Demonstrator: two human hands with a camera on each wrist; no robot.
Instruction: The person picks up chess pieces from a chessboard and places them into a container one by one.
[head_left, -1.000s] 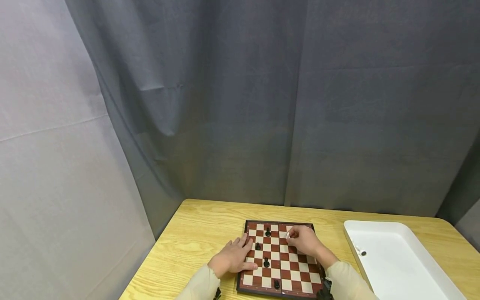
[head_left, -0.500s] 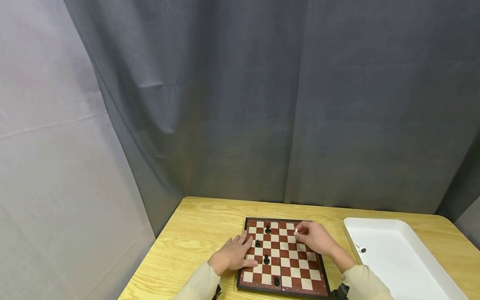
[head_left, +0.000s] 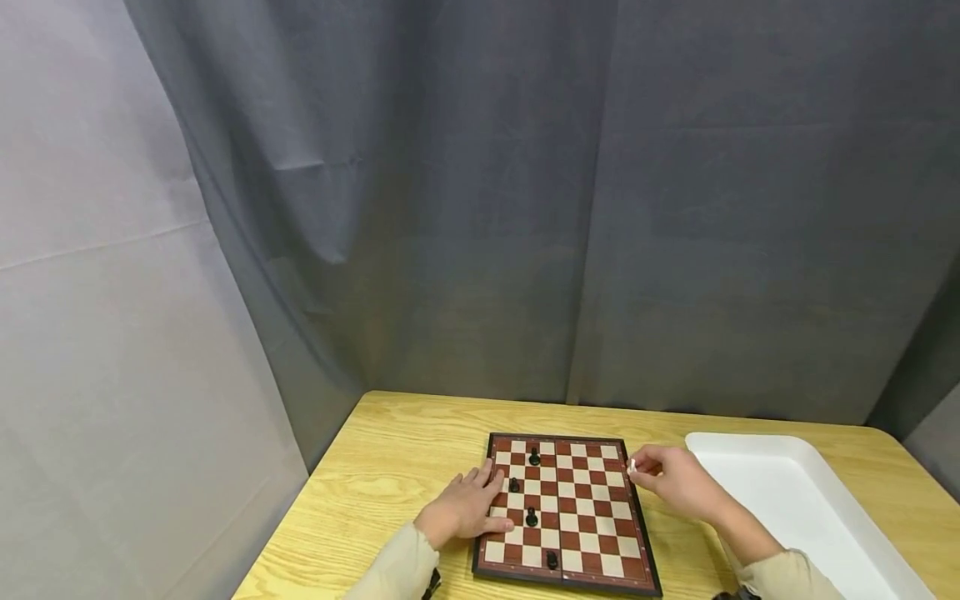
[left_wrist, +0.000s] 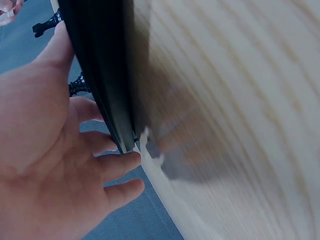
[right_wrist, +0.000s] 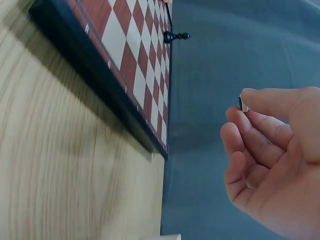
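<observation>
Your right grip (head_left: 678, 482) is pinching a white piece (head_left: 632, 467) beside the chessboard (head_left: 600, 521) your spread left grip (head_left: 463, 506) is touching, probably mid-clearing and next needing release into the tray (head_left: 795, 492).

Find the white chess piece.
In the head view, the white chess piece is pinched in the right hand, by the right edge of the chessboard, left of the white tray.

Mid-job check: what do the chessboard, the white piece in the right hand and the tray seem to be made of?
Chessboard: probably plastic; smooth dark rim, flat, printed-looking squares.
White piece: perhaps plastic, plain white with a dark end, but too little shows to be sure.
Tray: likely moulded plastic, smooth and evenly white with a rounded corner.
</observation>
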